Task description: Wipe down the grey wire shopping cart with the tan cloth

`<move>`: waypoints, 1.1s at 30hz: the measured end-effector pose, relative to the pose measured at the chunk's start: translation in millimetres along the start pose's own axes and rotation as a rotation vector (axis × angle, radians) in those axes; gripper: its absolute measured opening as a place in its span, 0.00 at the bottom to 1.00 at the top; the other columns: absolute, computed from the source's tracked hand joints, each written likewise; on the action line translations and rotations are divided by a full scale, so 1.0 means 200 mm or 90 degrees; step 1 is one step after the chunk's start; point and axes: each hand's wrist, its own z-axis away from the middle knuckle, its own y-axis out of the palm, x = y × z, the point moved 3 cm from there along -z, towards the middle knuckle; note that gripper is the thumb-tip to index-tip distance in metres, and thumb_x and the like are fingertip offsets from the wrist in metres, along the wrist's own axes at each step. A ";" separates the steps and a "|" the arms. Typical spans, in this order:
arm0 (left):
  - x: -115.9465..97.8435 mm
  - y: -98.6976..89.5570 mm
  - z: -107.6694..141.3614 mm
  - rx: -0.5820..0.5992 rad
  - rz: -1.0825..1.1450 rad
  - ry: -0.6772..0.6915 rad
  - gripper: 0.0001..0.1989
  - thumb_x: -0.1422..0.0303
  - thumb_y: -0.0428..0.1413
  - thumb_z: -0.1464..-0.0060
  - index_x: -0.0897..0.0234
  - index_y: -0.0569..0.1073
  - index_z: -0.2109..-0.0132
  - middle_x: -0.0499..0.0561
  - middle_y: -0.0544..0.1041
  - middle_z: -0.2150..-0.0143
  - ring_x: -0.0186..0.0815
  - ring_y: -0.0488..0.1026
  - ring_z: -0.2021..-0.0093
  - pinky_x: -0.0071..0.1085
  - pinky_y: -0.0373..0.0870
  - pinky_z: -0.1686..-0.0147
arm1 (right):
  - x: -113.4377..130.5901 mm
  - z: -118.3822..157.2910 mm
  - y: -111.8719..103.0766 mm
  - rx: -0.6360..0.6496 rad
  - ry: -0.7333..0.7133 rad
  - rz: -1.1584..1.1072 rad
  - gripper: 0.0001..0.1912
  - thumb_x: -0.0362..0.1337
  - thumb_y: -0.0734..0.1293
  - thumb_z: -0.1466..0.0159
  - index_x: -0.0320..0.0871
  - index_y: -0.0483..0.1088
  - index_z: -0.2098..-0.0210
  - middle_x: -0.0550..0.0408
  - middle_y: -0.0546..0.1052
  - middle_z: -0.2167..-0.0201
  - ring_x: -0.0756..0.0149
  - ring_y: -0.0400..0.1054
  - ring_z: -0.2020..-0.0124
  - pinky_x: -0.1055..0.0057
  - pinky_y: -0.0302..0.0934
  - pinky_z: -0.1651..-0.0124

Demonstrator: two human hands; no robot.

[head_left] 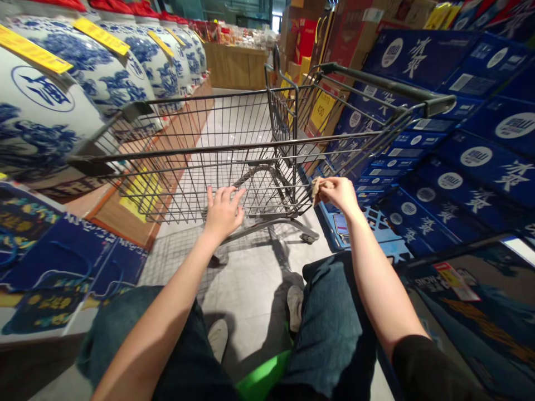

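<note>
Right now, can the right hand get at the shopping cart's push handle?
Probably yes, with a stretch: the push handle stands higher and farther than the right hand, and nothing visible blocks its near end. The hand pinches a crumpled tan cloth, which might hamper a grip.

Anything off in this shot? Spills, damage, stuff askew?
Mainly the shopping cart: it stands crosswise in the aisle, between the blue-and-white jars and the stacked blue boxes, so it probably hinders passing. The right hand pinches a beige cloth beside it. I see no spill or damage.
</note>
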 end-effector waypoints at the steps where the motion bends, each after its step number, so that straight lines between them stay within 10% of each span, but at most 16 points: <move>1: 0.00 0.00 0.00 -0.001 -0.001 -0.002 0.26 0.67 0.52 0.36 0.61 0.72 0.33 0.62 0.74 0.36 0.55 0.66 0.33 0.66 0.44 0.25 | 0.01 0.01 0.01 0.009 0.004 0.011 0.15 0.35 0.69 0.44 0.46 0.84 0.60 0.50 0.83 0.65 0.54 0.77 0.59 0.62 0.70 0.54; 8: -0.01 0.00 0.00 0.002 -0.008 0.003 0.25 0.67 0.52 0.35 0.61 0.73 0.33 0.62 0.74 0.36 0.55 0.67 0.33 0.66 0.44 0.26 | 0.02 -0.05 -0.15 -0.358 -0.036 -0.093 0.18 0.34 0.64 0.40 0.43 0.81 0.55 0.47 0.82 0.57 0.57 0.75 0.54 0.62 0.69 0.47; 14: 0.00 0.00 0.00 0.006 0.014 -0.002 0.27 0.68 0.53 0.38 0.60 0.72 0.33 0.62 0.73 0.35 0.56 0.65 0.33 0.68 0.41 0.26 | 0.01 -0.03 -0.02 0.021 0.027 -0.039 0.04 0.36 0.71 0.46 0.44 0.79 0.72 0.56 0.77 0.75 0.61 0.73 0.68 0.67 0.67 0.59; 21: 0.00 0.00 0.00 0.011 0.013 -0.002 0.28 0.68 0.53 0.38 0.59 0.72 0.32 0.61 0.73 0.35 0.56 0.65 0.33 0.68 0.41 0.26 | -0.02 -0.07 -0.14 -0.316 -0.015 -0.073 0.15 0.34 0.64 0.39 0.43 0.79 0.55 0.47 0.81 0.55 0.56 0.75 0.51 0.61 0.68 0.45; 27: 0.00 0.00 0.00 0.009 0.019 -0.006 0.27 0.67 0.53 0.39 0.60 0.72 0.33 0.62 0.72 0.35 0.56 0.65 0.33 0.68 0.40 0.26 | 0.00 -0.01 0.01 -0.018 0.029 -0.016 0.07 0.37 0.69 0.45 0.45 0.80 0.68 0.54 0.81 0.72 0.59 0.74 0.66 0.66 0.68 0.59; 33: 0.00 -0.01 0.00 0.023 0.017 0.000 0.27 0.68 0.53 0.38 0.61 0.72 0.32 0.62 0.72 0.35 0.56 0.65 0.33 0.67 0.42 0.26 | -0.02 -0.06 -0.13 -0.362 -0.068 -0.065 0.14 0.35 0.64 0.39 0.45 0.79 0.58 0.49 0.82 0.58 0.56 0.76 0.53 0.60 0.69 0.46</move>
